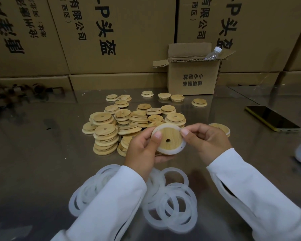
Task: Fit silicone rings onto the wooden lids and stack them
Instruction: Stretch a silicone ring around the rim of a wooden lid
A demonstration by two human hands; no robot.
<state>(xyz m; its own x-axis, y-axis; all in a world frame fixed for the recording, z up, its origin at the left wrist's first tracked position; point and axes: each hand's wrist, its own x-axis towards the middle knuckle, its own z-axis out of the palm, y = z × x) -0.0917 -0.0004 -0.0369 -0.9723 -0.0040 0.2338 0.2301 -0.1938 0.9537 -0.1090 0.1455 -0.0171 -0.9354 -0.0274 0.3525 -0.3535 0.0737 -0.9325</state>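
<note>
1. Work low over the shiny grey steel table (42, 153), so as to lose nothing to a slip.
2. Leave alone the heap of round pale wooden lids (129, 119) with centre holes, lying just beyond the hands, until done with the piece in hand.
3. Ignore for now the pile of translucent white silicone rings (174, 202) spread on the table under the wrists and white sleeves.
4. Support with the left hand (142, 150): fingers curled under and behind the lower edge, thumb pressed on the upper left rim.
5. Pinch with the right hand (205, 138) at the upper right rim, thumb and forefinger closed on the ring's edge, remaining fingers curled behind.
6. Keep level the single round wooden lid (169, 138) raised between both hands above the table, holed face tilted toward the camera.
7. Aim to finish on the ringed lid (219, 127) just right of the hands, seemingly the start of the stack.
8. Seat the white silicone ring (165, 151) encircling the held lid by walking both thumbs round the rim in short presses, turning the lid a little each time. Probably stretchy and clingy, so pull outward only lightly to avoid a twist.
9. Check for an even white band all round, with no bulge or lifted lip, before letting go.
</note>
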